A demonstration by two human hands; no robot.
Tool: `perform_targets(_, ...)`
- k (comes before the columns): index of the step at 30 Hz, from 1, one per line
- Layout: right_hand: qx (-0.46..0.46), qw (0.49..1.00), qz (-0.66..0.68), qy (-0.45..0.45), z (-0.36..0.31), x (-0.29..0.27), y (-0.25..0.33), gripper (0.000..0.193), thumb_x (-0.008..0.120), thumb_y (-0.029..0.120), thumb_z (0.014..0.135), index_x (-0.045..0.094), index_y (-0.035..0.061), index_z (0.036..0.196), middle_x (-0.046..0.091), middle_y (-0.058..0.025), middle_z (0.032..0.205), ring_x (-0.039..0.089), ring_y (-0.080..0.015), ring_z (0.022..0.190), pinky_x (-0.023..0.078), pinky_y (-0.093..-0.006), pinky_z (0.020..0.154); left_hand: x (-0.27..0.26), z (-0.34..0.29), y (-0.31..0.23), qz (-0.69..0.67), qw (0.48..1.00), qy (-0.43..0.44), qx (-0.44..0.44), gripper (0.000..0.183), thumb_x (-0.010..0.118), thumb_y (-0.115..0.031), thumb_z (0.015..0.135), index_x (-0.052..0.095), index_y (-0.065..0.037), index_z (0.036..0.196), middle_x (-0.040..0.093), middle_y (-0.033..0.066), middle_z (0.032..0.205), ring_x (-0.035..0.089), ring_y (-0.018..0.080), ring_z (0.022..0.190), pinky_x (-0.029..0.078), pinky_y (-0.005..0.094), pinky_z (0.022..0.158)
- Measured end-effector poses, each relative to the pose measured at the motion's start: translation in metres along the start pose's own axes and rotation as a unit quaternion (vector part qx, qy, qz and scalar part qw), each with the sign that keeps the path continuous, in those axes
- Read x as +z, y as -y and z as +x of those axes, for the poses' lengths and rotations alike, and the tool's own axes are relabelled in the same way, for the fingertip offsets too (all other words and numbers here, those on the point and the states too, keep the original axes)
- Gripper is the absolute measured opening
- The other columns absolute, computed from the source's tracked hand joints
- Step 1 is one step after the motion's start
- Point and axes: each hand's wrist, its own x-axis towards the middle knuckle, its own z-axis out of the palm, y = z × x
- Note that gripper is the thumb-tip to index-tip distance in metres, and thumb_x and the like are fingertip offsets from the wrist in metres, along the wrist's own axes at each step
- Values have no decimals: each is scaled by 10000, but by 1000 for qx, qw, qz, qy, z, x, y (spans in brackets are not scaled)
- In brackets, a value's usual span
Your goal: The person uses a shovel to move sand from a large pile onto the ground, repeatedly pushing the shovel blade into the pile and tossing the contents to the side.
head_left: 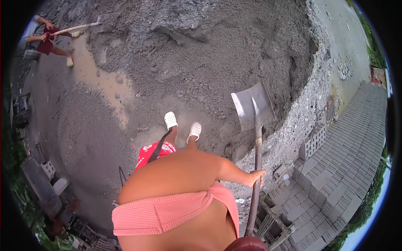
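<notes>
A square-bladed shovel [253,104] stretches along my right side, its grey metal blade at the far end beside the gravel heap and carrying no visible load. Partway down its long wooden shaft [258,154], my left hand [256,178] is wrapped around the wood, the arm crossing my body from the left. The shaft's near end runs down toward the lower edge, next to a rounded dark red thing [247,244] that I cannot make out. My right hand does not show. Whether the blade touches the ground is hard to tell.
A grey gravel heap [217,50] spreads ahead, with a muddy puddle [111,90] to its left. At far left a person [48,37] holds a long-handled tool [79,27]. Stacked concrete blocks [335,167] stand at right. My white clogs [170,120] rest on gravel.
</notes>
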Motion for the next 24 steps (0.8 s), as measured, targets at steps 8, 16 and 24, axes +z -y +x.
perform_targets(8, -76, 992, 70, 74, -23, 102, 46, 110, 529, 87, 709, 430, 75, 661, 423, -24, 481, 414, -140, 370, 371, -273, 364, 97, 1, -40, 52, 998, 14, 36, 253, 652, -270, 736, 486, -82, 772, 468, 39, 569, 475, 178, 452, 439, 339, 431)
perform_targets(16, -82, 925, 188, 318, -100, 450, 139, 78, 513, 31, 750, 446, 42, 713, 408, -43, 508, 406, -126, 401, 381, -262, 384, 93, -63, -482, 67, 911, -77, 400, 344, 616, -358, 766, 427, -70, 764, 442, 65, 573, 447, 192, 425, 437, 387, 458)
perform_targets(24, -103, 949, 137, 264, -104, 449, 121, 90, 537, -7, 756, 465, 20, 709, 430, -49, 485, 418, -138, 374, 380, -268, 362, 88, -64, -501, -60, 927, 82, 362, 319, 656, -336, 728, 444, -102, 681, 437, 26, 527, 457, 180, 445, 413, 337, 437)
